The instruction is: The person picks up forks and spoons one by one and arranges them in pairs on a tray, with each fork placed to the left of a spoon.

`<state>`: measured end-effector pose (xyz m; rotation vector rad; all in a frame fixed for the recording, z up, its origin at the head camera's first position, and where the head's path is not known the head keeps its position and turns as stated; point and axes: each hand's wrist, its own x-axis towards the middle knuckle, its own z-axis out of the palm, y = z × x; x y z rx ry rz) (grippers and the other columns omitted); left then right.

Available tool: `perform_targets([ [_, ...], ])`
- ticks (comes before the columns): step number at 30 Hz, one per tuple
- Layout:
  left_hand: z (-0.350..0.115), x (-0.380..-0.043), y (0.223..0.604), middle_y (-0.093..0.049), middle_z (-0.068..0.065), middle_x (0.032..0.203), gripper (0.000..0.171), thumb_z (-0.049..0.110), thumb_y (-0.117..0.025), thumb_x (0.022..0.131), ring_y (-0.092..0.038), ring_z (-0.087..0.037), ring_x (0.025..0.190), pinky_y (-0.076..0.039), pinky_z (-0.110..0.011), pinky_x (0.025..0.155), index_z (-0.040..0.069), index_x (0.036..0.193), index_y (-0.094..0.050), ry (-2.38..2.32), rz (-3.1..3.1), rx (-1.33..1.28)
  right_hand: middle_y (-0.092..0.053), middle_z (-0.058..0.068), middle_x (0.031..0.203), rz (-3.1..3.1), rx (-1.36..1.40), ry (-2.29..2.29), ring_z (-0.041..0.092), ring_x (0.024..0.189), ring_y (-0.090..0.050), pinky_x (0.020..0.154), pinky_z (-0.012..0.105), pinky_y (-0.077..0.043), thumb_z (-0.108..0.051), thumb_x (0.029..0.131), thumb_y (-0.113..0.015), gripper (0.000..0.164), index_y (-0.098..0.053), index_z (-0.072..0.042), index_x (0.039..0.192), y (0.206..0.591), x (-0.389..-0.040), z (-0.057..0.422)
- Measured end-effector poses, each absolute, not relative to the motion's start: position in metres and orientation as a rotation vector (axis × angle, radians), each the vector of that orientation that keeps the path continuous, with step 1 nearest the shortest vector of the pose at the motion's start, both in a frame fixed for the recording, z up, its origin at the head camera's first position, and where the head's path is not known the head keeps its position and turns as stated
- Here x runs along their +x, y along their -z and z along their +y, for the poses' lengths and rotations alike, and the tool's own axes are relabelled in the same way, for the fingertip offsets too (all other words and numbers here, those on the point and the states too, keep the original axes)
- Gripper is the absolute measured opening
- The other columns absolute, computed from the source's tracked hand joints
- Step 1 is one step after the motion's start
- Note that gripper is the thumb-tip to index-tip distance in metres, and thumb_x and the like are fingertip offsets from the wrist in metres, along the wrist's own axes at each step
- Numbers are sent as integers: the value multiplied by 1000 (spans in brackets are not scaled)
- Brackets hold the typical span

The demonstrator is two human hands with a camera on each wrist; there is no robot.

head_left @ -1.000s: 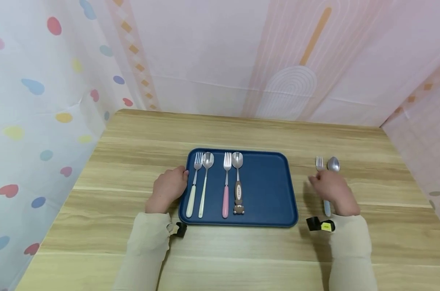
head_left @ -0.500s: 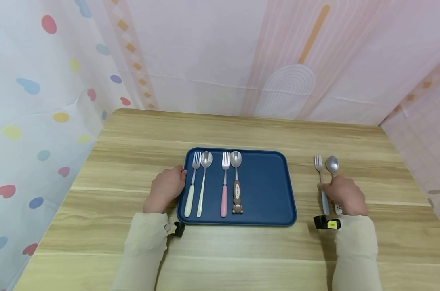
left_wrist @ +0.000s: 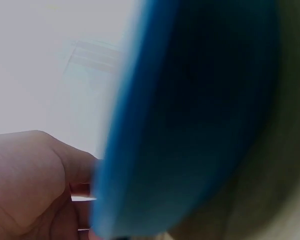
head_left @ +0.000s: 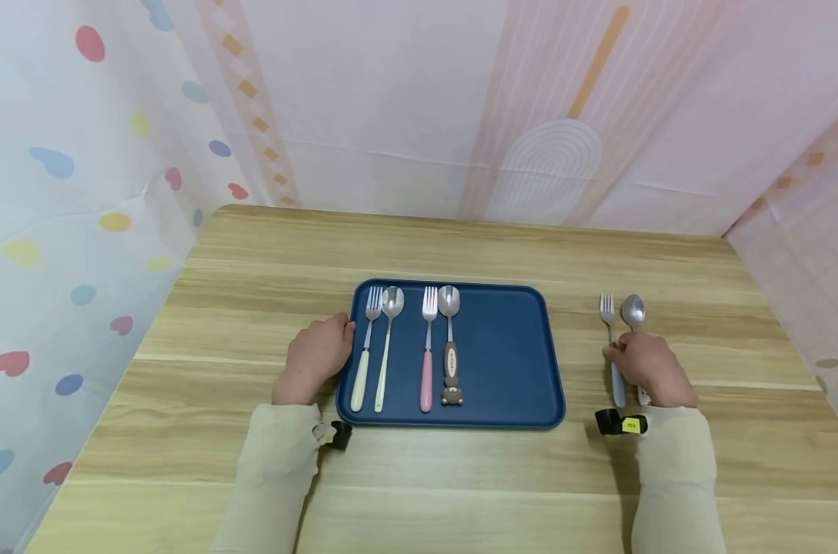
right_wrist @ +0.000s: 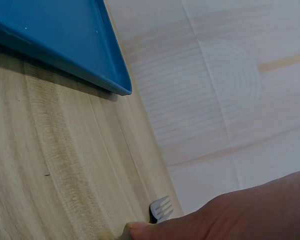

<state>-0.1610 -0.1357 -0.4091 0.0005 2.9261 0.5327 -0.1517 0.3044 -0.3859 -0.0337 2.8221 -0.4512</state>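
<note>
My left hand (head_left: pixel 315 355) grips the left rim of a dark blue tray (head_left: pixel 509 354); in the left wrist view its fingers (left_wrist: pixel 82 167) meet the rim. On the tray lie a cream-handled fork (head_left: pixel 360 381), a cream-handled spoon (head_left: pixel 382 377), a pink-handled fork (head_left: pixel 427 381) and a spoon with a brown bear handle (head_left: pixel 451 369). Right of the tray, my right hand (head_left: pixel 650 365) pinches a fork with a pale blue-grey handle (head_left: pixel 618 386) near its neck. Beside that fork lies a spoon (head_left: pixel 633 310), its middle hidden under the hand.
A wood-grain table (head_left: pixel 419 488) bears everything. Patterned cloth (head_left: pixel 405 108) hangs behind it and along both sides. In the right wrist view the near corner of the tray stands apart from the right hand.
My right hand has shifted right and slightly down from over the fork, then back a little onto its neck. The left hand keeps its place at the tray rim.
</note>
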Motion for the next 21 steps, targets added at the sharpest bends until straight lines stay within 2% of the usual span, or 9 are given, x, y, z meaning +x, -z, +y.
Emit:
perform_targets([
  [14,-136,-160,408,-57,-13,74,30,24,-37,99,-53,-27,64,-43,-41,55,2,98,-58,-537,2910,-2,-37,-1,54,2871,-26,506,16,50,-41,49,29,-34,-16,89,-49,34,-40,-10,57,381,-151,301],
  [21,-137,-161,410,-57,-13,74,30,24,-37,99,-53,-28,64,-43,-41,54,3,96,-58,-535,2922,-5,-27,-4,52,2956,-129,475,14,48,-32,48,29,-29,-17,89,-51,39,-34,-12,54,378,-154,292],
])
